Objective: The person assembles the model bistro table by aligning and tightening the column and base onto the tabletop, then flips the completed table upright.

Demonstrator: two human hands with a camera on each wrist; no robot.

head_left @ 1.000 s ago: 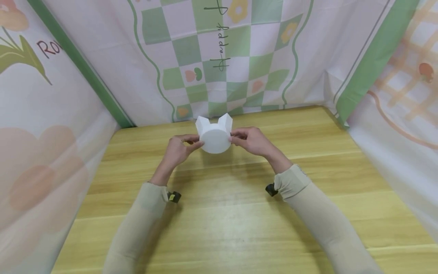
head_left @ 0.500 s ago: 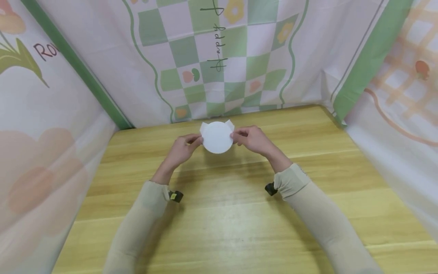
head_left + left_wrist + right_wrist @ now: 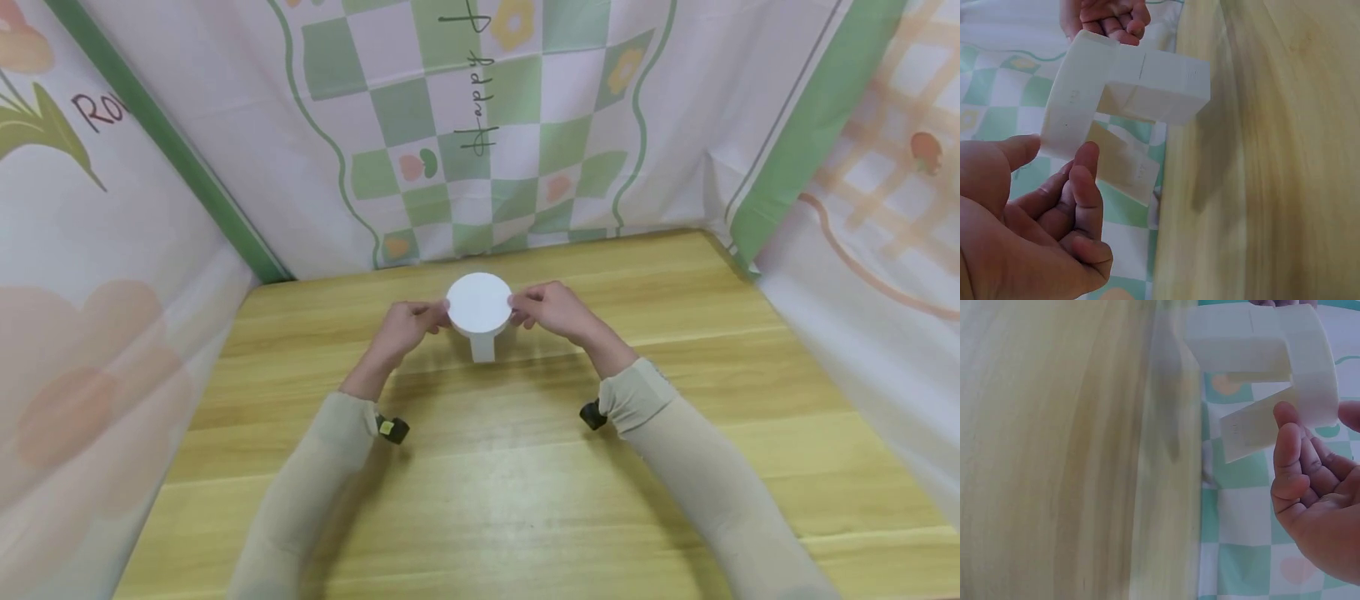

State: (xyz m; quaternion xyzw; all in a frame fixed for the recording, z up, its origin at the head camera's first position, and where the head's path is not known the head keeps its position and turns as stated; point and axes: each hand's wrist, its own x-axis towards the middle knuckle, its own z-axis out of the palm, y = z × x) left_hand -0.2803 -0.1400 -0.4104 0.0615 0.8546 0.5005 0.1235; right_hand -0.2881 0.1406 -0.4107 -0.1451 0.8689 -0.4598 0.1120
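Note:
Between both hands is a white miniature stool, a round disc with block-like legs on its underside. Its flat top faces up in the head view, and one leg shows below the near rim. From the left wrist view, the disc's side, a thick square leg and another leg are visible. My left hand pinches the left rim between thumb and fingers. On the opposite rim, my right hand pinches likewise; its curled fingers show in the right wrist view.
The wooden table spreads beneath the hands. A patterned cloth hangs behind its far edge, with more printed cloth on both sides. Small black cameras sit at the sleeve cuffs.
The stool has been turned over in the hands: two legs stuck up past the far rim before, and now one leg points down at the near side. Both hands stay at the rim.

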